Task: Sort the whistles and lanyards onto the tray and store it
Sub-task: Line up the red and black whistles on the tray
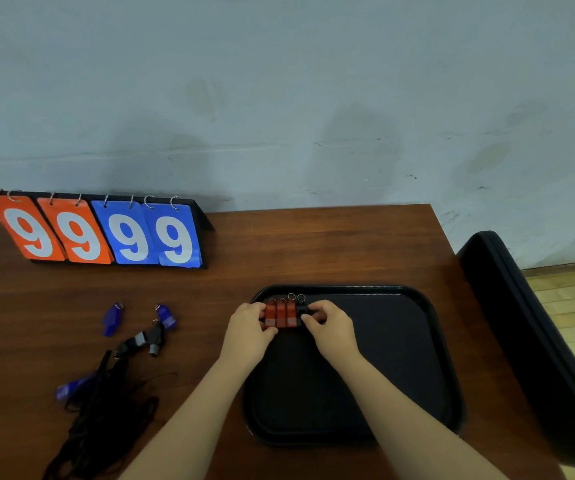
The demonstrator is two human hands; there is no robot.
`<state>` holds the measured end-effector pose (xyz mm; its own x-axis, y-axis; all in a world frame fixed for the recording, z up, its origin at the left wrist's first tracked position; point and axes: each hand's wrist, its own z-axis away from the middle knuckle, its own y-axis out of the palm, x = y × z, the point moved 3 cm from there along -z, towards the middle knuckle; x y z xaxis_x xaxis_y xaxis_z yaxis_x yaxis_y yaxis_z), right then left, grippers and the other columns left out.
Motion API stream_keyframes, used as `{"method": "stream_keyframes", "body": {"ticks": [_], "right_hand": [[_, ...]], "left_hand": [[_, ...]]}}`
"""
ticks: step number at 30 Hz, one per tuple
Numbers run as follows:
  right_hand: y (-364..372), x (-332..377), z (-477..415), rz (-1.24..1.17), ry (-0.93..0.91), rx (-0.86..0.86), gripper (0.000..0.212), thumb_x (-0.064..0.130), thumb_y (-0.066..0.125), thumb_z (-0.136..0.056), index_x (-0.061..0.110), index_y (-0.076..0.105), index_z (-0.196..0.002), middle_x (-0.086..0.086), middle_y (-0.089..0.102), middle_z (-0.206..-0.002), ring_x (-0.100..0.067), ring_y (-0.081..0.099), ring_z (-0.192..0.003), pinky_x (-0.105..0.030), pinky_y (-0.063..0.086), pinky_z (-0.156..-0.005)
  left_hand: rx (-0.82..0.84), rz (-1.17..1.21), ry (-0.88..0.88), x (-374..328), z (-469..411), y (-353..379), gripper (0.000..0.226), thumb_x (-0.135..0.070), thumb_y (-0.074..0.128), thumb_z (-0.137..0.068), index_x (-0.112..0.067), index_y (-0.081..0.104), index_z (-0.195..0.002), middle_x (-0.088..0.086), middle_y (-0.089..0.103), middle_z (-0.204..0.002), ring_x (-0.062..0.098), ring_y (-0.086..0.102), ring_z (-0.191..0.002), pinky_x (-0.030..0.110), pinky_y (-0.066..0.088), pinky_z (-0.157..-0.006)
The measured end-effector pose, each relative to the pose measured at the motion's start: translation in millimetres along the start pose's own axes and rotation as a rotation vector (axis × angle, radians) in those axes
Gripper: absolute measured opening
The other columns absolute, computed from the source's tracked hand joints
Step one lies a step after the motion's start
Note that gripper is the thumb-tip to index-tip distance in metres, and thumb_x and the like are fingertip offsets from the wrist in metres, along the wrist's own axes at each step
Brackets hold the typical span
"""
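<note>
At eleven o'clock on the tray [348, 289], the left hand [249, 318] clasps the red whistles [281, 313] — the right hand [327, 318] pinches a black whistle [302, 310] beside them. Blue whistles [111, 318] lie toward nine.

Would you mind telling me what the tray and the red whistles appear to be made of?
The tray looks like matte black plastic, judging by its moulded, rounded rim. The red whistles seem glossy hard plastic, with small metal split rings at their far ends.
</note>
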<state>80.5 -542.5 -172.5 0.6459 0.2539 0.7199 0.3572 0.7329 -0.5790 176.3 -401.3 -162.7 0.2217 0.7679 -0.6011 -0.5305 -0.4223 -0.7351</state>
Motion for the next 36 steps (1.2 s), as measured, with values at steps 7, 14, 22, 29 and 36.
{"method": "stream_keyframes", "body": {"ticks": [7,14,22,29,36], "right_hand": [[6,20,15,0.035,-0.134,-0.095,0.021,0.022,0.063,-0.092,0.023,0.057,-0.112,0.006,0.057,-0.097,-0.004,0.056,-0.082,-0.013,0.041,-0.066],[43,55,43,0.012,-0.335,0.024,0.015,0.016,0.059,-0.094,0.021,0.060,-0.107,0.007,0.057,-0.097,-0.002,0.056,-0.080,-0.011,0.043,-0.067],[106,87,75,0.202,-0.564,0.284,0.014,0.018,0.057,-0.094,0.019,0.060,-0.107,0.006,0.053,-0.105,-0.004,0.055,-0.084,-0.017,0.046,-0.075],[142,101,94,0.376,-0.682,0.481,0.016,0.022,0.052,-0.095,0.019,0.057,-0.110,0.003,0.051,-0.109,-0.010,0.053,-0.087,-0.024,0.046,-0.077],[150,106,86,0.436,-0.685,0.479,0.020,0.021,0.050,-0.096,0.017,0.055,-0.115,0.000,0.049,-0.113,-0.014,0.052,-0.093,-0.027,0.046,-0.078]], "left_hand": [[-0.136,0.036,0.004,16,20,-25,0.039,-0.024,0.063,-0.090,-0.021,0.055,-0.127,-0.005,0.055,-0.119,0.002,0.053,-0.097,0.018,0.044,-0.083],[-0.442,-0.147,-0.277,81,72,-69,0.037,-0.022,0.059,-0.090,-0.019,0.056,-0.127,0.005,0.046,-0.136,0.024,0.043,-0.126,0.042,0.038,-0.103],[-0.418,-0.201,-0.639,155,121,-86,0.048,-0.039,0.047,-0.096,-0.012,0.048,-0.136,0.014,0.047,-0.138,0.034,0.043,-0.126,0.049,0.037,-0.101],[-0.447,-0.130,-0.534,169,119,-92,0.031,-0.032,0.038,-0.101,-0.013,0.061,-0.109,0.002,0.063,-0.095,0.020,0.060,-0.086,0.040,0.053,-0.076],[-0.556,-0.214,-0.436,169,104,-110,0.029,-0.011,0.053,-0.094,-0.004,0.059,-0.122,0.016,0.057,-0.117,0.031,0.057,-0.096,0.035,0.048,-0.064]]}}
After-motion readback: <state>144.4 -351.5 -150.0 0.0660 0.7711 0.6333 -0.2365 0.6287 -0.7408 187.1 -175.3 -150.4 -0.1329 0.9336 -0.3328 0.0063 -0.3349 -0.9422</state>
